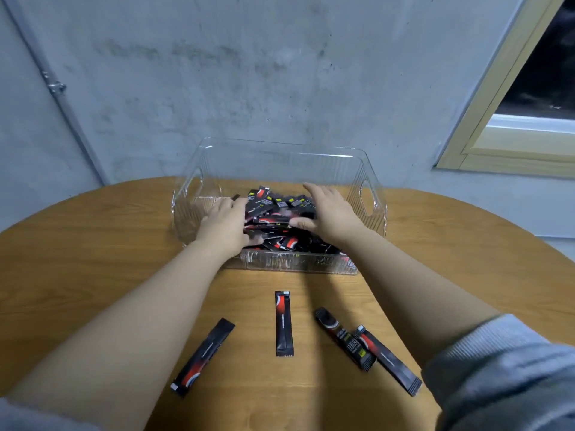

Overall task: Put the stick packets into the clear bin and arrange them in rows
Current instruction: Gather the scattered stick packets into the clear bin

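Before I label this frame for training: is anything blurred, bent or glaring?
Head view: the left hand and right hand over the pile of packets are motion-blurred; the wide lens bows the table edge; thin highlights line the clear bin rim; arm shadows cross the wood.

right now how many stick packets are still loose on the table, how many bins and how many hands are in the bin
Loose stick packets on the table: 4 (left, middle, two at right, touching)
Clear bin: 1
Hands in the bin: 2 (left hand, right hand)
Total: 7
The packets heaped in the bin are too jumbled to count.
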